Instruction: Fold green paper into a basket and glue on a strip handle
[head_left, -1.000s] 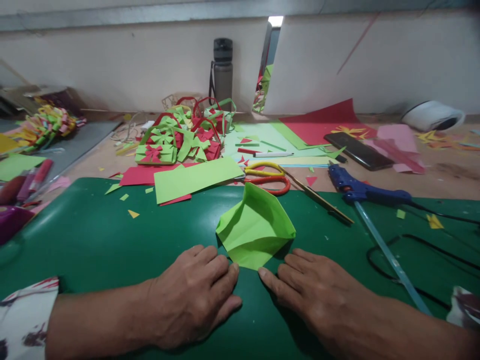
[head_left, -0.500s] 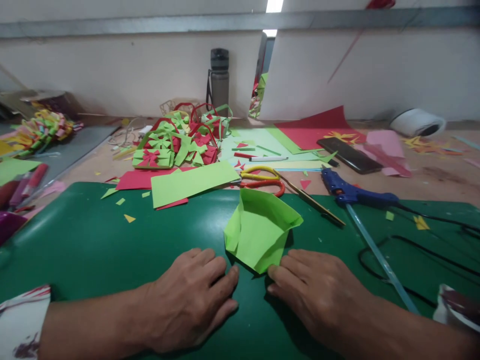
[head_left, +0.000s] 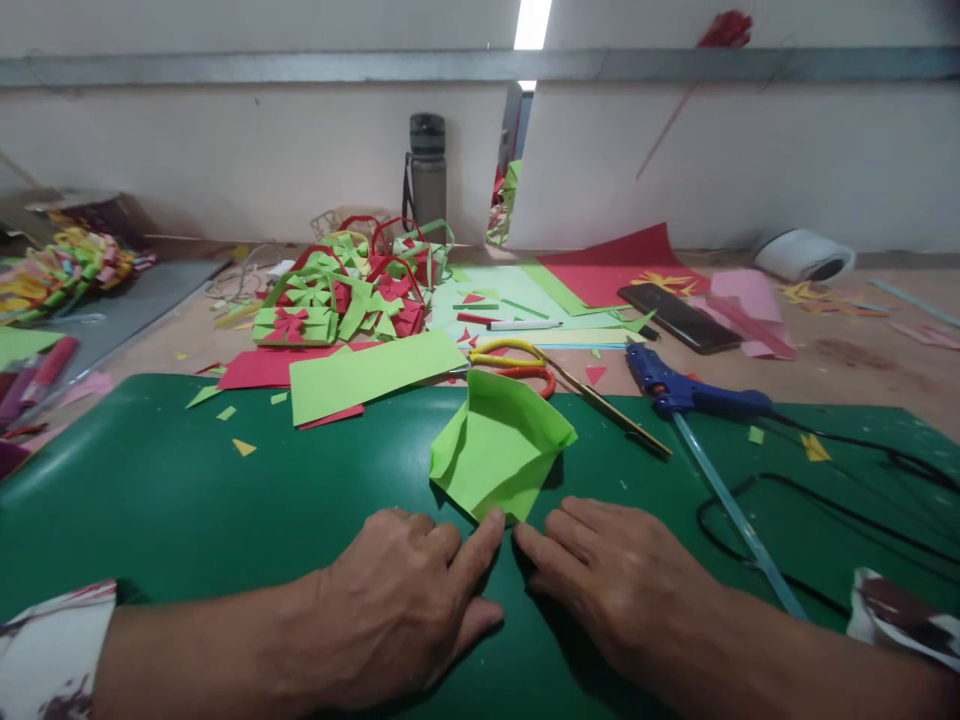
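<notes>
The left hand and the right hand lie flat and empty on the green mat, low in the frame. Their fingertips touch the near corner of the folded green paper, in the middle

Two hands, one folded paper, one scissors, one glue gun.
</notes>
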